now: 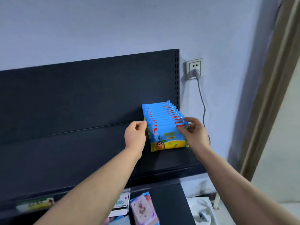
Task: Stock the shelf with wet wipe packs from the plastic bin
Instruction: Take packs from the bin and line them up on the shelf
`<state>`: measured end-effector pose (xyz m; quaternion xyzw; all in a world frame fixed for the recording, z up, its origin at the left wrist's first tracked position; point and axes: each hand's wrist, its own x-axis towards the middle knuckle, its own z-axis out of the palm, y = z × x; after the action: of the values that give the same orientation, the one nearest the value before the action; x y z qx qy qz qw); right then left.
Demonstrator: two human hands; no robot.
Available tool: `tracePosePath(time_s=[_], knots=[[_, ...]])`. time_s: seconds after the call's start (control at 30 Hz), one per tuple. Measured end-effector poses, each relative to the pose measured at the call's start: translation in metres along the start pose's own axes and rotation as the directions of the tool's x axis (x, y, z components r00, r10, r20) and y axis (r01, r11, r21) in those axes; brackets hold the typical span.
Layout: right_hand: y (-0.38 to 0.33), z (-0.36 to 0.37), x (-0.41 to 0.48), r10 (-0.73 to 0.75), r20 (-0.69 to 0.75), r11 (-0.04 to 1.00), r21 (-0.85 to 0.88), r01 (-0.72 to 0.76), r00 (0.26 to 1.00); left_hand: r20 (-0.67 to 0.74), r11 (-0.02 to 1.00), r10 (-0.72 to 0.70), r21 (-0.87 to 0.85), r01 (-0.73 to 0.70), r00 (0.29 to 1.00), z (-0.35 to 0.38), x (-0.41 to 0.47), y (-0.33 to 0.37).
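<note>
1. While the thumb and curled fingers (140, 126) of the left hand (135, 135) are pinching the front wet wipe pack (167, 138) by the edge facing away from the slotted upright (177, 78), the fingers (183, 131) of the right hand (194, 134) are clamping the edge nearer that upright.
2. Both hands are gripping from the sides, probably so the soft pack is staying upright and square while it is being seated.
3. Behind it, the row of packs (162, 113) is standing face-forward, running back to the foot of the upright, likely to keep the labels showing.
4. Left of the upright, the shelf (81, 151) is lying mostly bare, so stocking looks barely begun.
5. Right of the upright, a wall socket (194, 69) is feeding a cable (202, 101) that is hanging down.
6. Well below the upright, a pink pack (142, 208) is sitting on a lower tier.
</note>
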<state>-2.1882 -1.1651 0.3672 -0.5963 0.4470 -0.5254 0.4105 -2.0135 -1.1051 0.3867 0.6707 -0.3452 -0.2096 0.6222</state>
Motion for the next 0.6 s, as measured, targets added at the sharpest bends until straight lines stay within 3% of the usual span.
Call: tracePosePath(time_s=[0.07, 0.17, 0.23, 0.37, 0.6], knots=[[0.002, 0.003, 0.003, 0.02, -0.024, 1.0, 0.019, -0.02, 0.999, 0.079, 1.0, -0.014, 0.017, 0.013, 0.997, -0.003, -0.006, -0.001], [0.007, 0.002, 0.005, 0.039, -0.051, 0.998, -0.051, -0.042, 0.998, 0.29, 0.902, -0.003, 0.414, -0.123, 0.957, 0.0, -0.015, -0.006], [0.009, -0.004, 0.005, 0.047, 0.023, 0.993, -0.112, -0.044, 0.999, 0.286, 0.809, -0.024, 0.568, -0.149, 0.958, 0.007, -0.02, -0.005], [0.011, -0.008, 0.007, 0.094, 0.31, 0.987, -0.156, -0.047, 0.946, 0.243, 0.808, -0.042, 0.578, -0.11, 0.969, 0.019, -0.027, -0.003], [0.009, -0.014, 0.013, 0.132, 0.402, 0.979, -0.198, -0.055, 0.906, 0.15, 0.838, -0.075, 0.546, -0.019, 0.986, 0.026, -0.037, -0.003]])
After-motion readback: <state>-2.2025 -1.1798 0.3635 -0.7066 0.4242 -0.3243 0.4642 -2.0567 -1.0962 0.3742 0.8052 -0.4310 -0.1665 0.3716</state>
